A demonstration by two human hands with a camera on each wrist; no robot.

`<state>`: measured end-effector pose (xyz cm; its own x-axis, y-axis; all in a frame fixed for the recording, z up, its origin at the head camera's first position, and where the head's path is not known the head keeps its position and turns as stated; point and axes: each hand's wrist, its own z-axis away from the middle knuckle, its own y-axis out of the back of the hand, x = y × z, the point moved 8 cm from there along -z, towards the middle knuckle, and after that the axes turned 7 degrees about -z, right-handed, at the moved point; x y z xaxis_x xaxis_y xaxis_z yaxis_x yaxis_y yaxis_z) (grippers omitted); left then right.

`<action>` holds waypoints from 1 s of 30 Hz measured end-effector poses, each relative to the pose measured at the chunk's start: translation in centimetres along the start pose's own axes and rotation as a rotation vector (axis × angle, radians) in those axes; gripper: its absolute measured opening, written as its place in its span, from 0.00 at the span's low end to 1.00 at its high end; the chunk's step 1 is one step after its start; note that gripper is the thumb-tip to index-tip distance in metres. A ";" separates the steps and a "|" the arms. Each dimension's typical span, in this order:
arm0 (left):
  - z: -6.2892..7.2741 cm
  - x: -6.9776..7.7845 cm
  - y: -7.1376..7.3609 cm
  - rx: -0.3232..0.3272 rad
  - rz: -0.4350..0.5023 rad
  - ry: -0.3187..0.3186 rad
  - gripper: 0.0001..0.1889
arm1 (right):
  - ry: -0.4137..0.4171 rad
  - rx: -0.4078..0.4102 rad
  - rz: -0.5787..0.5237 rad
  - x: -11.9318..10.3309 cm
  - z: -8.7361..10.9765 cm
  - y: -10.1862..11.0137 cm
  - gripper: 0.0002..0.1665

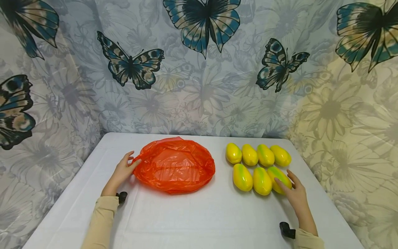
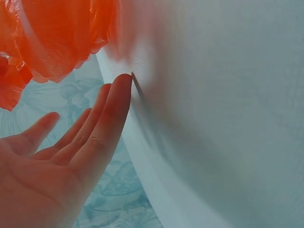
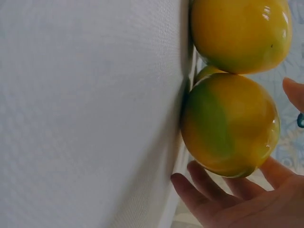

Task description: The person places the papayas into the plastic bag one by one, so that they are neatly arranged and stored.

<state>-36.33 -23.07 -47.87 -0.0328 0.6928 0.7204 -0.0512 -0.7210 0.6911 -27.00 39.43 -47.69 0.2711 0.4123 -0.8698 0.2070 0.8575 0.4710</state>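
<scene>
A red plastic bag (image 1: 174,169) lies on the table with its mouth spread wide. My left hand (image 1: 123,169) is at the bag's left edge, fingers extended; in the left wrist view that hand (image 2: 71,147) is held beside the bag (image 2: 61,33), its fingers straight and holding nothing. On the right, several glossy yellow mangoes with green streaks stand in two rows. My right hand (image 1: 293,190) is at the front-right mango (image 1: 276,176), thumb and fingers spread either side of it. In the right wrist view, fingers (image 3: 213,190) lie close along that mango (image 3: 232,123), the thumb apart from it.
A white cloth covers the table (image 1: 186,221). Back-row mangoes (image 1: 249,154) stand behind the front ones (image 1: 262,181), close together. Cloth with butterflies and flowers (image 1: 205,100) hangs behind and at both sides. A small black device is at each wrist, the left one (image 1: 122,197) and the right one (image 1: 286,230).
</scene>
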 end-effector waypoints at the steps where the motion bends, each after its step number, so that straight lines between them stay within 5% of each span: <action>1: 0.0 -0.1 0.0 0.000 0.004 0.004 0.40 | 0.001 0.002 -0.001 0.0 0.0 0.0 0.53; 30: 0.2 -0.7 0.3 0.015 0.106 0.007 0.39 | -0.020 0.024 -0.027 0.4 -0.1 -0.3 0.47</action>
<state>-36.11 -23.78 -48.11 -0.0443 0.6123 0.7894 -0.0318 -0.7906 0.6115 -27.00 39.35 -48.18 0.2842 0.3827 -0.8791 0.2364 0.8606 0.4511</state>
